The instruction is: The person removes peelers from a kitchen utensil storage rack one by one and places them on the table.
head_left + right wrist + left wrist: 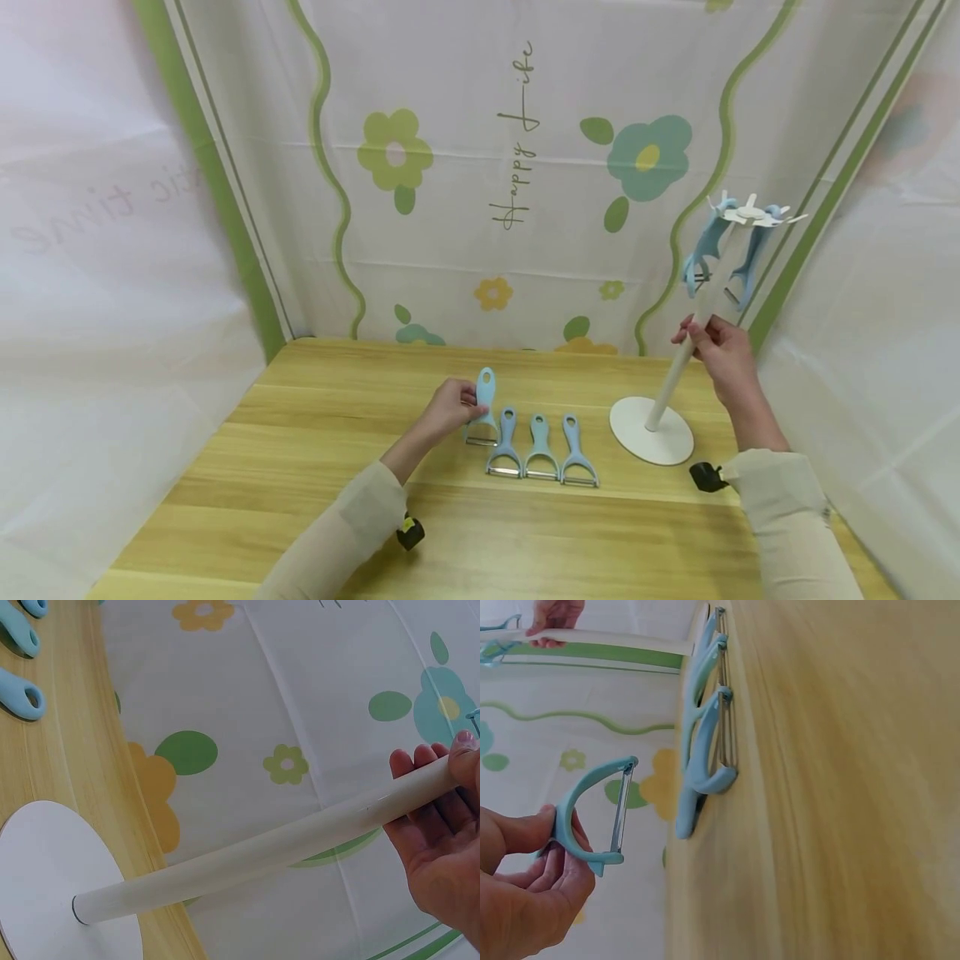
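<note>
My left hand [448, 408] pinches a light blue Y-shaped peeler [486, 388] by its handle, lifted off the wood. In the left wrist view, thumb and fingers grip that peeler [568, 806] just behind its blade arms. Beside it on the table lie a blue peeler [507, 429], a blue-green one [539, 432] and another blue one [572, 436], handles pointing away from me. My right hand [723, 357] holds the white pole [678, 367] of a stand, below its hooked top [750, 212]. Blue peelers [707, 246] hang from those hooks.
The stand's round white base [651, 446] rests on the right part of the wooden table [300, 475]. A printed cloth [465, 183] hangs behind the table's far edge, and pale cloth [900, 350] closes off the right side.
</note>
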`<state>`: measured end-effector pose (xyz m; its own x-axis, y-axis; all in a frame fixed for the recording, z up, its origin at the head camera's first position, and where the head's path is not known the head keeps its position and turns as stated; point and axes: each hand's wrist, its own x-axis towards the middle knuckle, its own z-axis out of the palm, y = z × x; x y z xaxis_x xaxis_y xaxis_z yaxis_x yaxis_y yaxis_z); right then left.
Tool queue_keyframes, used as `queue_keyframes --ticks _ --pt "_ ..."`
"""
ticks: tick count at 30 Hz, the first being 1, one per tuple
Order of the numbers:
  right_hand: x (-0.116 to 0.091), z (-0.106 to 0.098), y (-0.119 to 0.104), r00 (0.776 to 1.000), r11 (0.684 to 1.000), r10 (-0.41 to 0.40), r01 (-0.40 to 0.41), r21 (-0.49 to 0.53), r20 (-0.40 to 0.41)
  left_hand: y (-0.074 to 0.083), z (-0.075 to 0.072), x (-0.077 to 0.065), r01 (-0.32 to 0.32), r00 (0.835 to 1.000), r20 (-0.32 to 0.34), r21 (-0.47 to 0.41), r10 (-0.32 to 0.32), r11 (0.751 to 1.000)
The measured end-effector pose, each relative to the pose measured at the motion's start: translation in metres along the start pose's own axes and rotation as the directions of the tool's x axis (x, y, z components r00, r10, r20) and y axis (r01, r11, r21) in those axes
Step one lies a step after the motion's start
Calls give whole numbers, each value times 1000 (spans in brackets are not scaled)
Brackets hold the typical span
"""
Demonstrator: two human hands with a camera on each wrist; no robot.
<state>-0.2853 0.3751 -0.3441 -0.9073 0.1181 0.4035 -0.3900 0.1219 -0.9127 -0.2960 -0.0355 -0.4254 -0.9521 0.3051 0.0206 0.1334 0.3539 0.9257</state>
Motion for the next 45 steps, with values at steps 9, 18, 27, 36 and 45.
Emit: queue_keyframes --ticks 9,18,27,36,45 --pt "-1 1 -1 1000 999 7 -7 38 2 -14 -3 -5 72 997 8 45 -72 996" --pt "1 1 -1 1000 999 18 -18 51 -7 -26 -5 -7 104 994 37 49 -106 993" --pt "1 2 -1 1000 998 8 -8 61 0 -34 -4 -6 156 987 11 105 -158 982" --pt "0 1 -3 1000 999 21 -21 50 -10 -35 -2 -3 150 988 8 252 -157 956" --pt "1 2 -3 999 999 32 -33 -19 -38 -33 -2 -2 70 995 36 399 -92 914"
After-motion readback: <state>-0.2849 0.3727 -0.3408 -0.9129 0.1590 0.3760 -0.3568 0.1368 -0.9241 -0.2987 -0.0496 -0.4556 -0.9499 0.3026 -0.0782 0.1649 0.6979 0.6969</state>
